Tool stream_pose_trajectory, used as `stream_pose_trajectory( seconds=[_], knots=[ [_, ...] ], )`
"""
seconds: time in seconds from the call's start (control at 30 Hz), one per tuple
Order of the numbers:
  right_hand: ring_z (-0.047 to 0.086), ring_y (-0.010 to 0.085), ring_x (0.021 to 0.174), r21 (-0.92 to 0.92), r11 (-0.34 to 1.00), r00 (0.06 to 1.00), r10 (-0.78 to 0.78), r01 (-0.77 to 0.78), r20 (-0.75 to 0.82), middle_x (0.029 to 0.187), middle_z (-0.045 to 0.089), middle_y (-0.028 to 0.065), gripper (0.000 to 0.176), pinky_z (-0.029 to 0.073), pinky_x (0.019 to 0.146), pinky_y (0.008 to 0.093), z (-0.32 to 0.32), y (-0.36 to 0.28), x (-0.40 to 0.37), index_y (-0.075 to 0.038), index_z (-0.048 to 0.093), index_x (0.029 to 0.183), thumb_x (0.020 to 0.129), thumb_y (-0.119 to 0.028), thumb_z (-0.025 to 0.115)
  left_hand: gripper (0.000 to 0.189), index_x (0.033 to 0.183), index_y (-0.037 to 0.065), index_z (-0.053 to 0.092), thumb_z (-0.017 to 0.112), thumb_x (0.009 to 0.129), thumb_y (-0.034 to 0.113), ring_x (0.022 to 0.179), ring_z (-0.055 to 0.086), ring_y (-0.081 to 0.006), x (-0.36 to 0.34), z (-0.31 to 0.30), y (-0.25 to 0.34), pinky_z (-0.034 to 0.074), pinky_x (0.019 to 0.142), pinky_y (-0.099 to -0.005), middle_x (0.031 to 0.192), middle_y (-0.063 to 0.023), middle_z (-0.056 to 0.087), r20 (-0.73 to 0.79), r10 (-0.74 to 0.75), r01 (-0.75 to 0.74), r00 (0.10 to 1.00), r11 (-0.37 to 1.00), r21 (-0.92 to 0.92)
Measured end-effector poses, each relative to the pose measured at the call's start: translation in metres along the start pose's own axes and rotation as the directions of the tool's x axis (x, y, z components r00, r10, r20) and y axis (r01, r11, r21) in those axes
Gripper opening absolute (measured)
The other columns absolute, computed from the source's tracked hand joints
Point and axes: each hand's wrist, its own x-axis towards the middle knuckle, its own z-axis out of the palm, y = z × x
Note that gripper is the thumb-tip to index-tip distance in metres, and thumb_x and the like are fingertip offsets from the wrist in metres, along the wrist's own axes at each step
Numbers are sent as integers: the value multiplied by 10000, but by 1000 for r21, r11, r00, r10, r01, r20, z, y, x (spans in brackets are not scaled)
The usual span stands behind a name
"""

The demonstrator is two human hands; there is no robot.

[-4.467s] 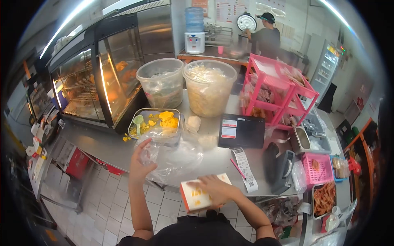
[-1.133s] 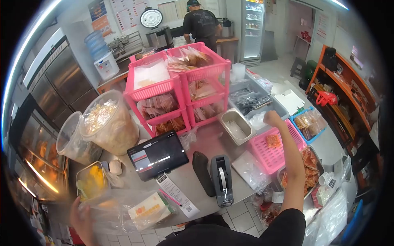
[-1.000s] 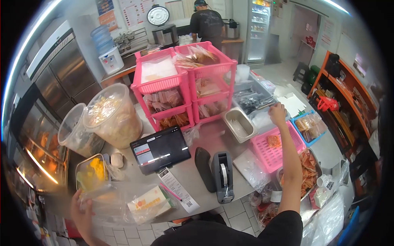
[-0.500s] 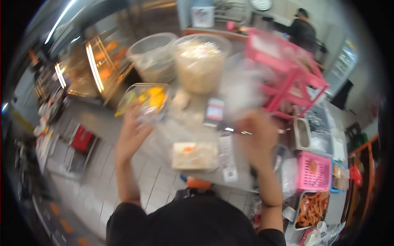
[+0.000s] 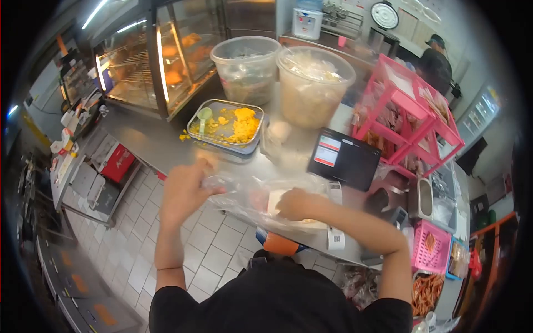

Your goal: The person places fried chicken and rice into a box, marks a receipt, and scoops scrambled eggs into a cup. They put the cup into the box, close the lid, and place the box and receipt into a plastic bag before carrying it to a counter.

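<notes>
A clear plastic bag is spread across the near edge of the steel counter. My left hand grips the bag's left end, thumb pointing right along the plastic. At the bag's other end, my right hand is closed over a pale food box, with the clear film around both; the fingers hide most of the box. A printed paper slip hangs at the counter edge beside my right forearm. Beyond the bag sits a metal tray of crumbly yellow food with a green scoop.
Two large clear tubs stand at the back, near a heated display cabinet. A black tablet lies right of centre, before a pink rack. Farther right are a pink basket and a co-worker in the background.
My right hand has moved left and nearer to me, onto the box. The plastic bag now surrounds the box, and the tablet's whole face shows. The view has shifted.
</notes>
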Motion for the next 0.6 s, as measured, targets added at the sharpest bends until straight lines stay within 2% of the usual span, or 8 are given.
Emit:
stream_pose_trajectory(
  seconds=[0.07, 0.17, 0.27, 0.3, 0.4, 0.43, 0.53, 0.6],
  knots=[
    [587, 288, 797, -90, 993, 997, 71, -71, 0, 833, 610, 127, 364, 422, 762, 397, -32, -6, -64, -69, 626, 913, 834, -384, 463, 409, 802, 39, 552, 782, 511, 211, 588, 520, -233, -1, -4, -3, 418, 547, -310, 760, -90, 532, 81, -31, 17, 996, 986, 166],
    [581, 266, 750, -153, 951, 963, 271, -267, 5, 789, 603, 105, 348, 395, 770, 387, -62, -6, -129, -84, 611, 872, 856, -385, 438, 346, 665, 32, 576, 792, 482, 231, 717, 537, -217, 4, -6, 1, 424, 638, -297, 858, -76, 541, 17, 277, -269, 961, 945, -185],
    [569, 244, 726, 199, 973, 993, 118, -119, 14, 747, 586, 93, 225, 377, 770, 380, -70, 1, -167, -86, 575, 829, 838, -294, 491, 485, 837, 52, 598, 802, 476, 303, 935, 488, -220, 16, 24, 5, 399, 781, -321, 1023, -95, 493, -253, 403, -475, 879, 709, -521],
    [561, 248, 719, 155, 988, 958, 21, 25, -285, 737, 573, 84, 163, 386, 747, 383, -64, 6, -168, -81, 559, 821, 807, -240, 526, 599, 949, 62, 566, 795, 484, 363, 1015, 435, -232, 23, 43, 15, 369, 835, -344, 1106, -109, 437, -390, 365, -534, 845, 581, -614],
    [537, 263, 760, 180, 964, 590, 32, 194, -807, 746, 542, 76, 104, 411, 675, 381, -46, 6, -158, -59, 526, 784, 710, -100, 587, 940, 1219, 56, 389, 735, 500, 552, 1134, 353, -287, 34, 84, 48, 319, 927, -403, 1275, -152, 290, -438, 435, -617, 787, 581, -531],
    [525, 267, 809, 331, 884, 493, 137, 330, -859, 752, 533, 77, 83, 411, 680, 374, -38, 3, -144, -56, 526, 775, 714, -88, 572, 994, 1233, 47, 374, 727, 475, 584, 1135, 351, -299, 38, 98, 56, 317, 929, -417, 1294, -158, 267, -415, 553, -686, 722, 649, -329],
    [542, 255, 761, 343, 899, 77, 334, 272, -939, 779, 560, 71, 136, 414, 712, 350, -23, -18, -112, -79, 560, 812, 684, -64, 605, 1144, 1245, -7, 324, 744, 375, 605, 1154, 334, -297, 24, 122, 58, 314, 944, -396, 1246, -161, 292, -191, 434, -448, 880, 626, -639],
    [548, 237, 761, 332, 840, -62, 394, 430, -917, 775, 573, 39, 164, 415, 716, 335, -14, -30, -91, -93, 569, 835, 674, -68, 588, 983, 1206, 13, 358, 708, 498, 598, 1105, 402, -254, 34, 147, 52, 379, 867, -371, 1305, -137, 255, -341, 460, -558, 820, 513, -652]
  ],
)
